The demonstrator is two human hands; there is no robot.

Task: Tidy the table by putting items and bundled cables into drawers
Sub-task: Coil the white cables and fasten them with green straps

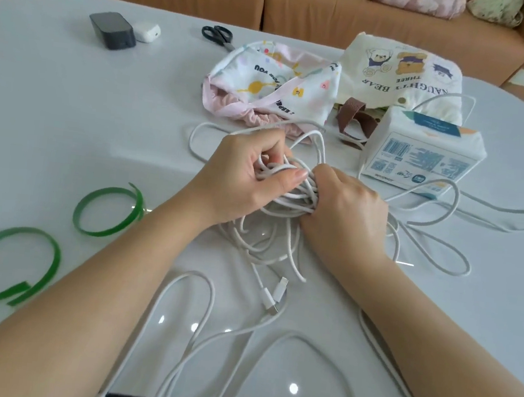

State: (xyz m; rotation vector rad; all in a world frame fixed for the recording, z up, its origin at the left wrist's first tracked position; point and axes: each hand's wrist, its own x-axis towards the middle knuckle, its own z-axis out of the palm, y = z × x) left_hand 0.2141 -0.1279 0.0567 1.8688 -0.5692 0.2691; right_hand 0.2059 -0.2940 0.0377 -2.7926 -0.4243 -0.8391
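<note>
Frame centre: left hand grip clamped on white cables, thumb pinching coil. Right hand fingers curled round same bundle, above worktop.

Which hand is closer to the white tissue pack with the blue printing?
Right. The right hand grips the white cable tangle just left of the white tissue pack; the left hand holds it farther left.

Bright, even daylight; small glare spots on the glossy table; wide-angle bending at edges.
</note>
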